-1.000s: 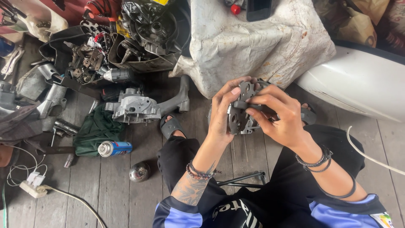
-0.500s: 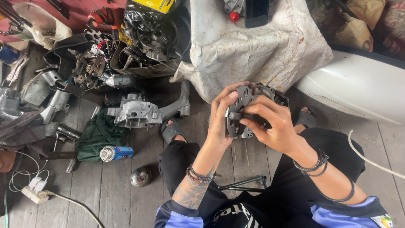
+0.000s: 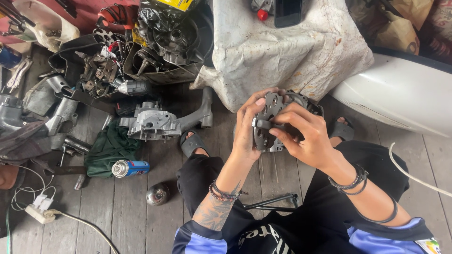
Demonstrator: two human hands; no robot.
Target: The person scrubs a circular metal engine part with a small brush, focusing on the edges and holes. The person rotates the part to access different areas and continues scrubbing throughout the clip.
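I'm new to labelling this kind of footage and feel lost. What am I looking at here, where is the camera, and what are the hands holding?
There is no machine: a seated person wears a camera on the head, so you look down over their arms and knees. The left hand and right hand together grip a dark round metal part with holes, held above the wooden plank floor. On the floor to the left lie a grey engine casing, a green cloth, a blue spray can, a small metal ball and a heap of metal parts. Ahead is a worn white sack.
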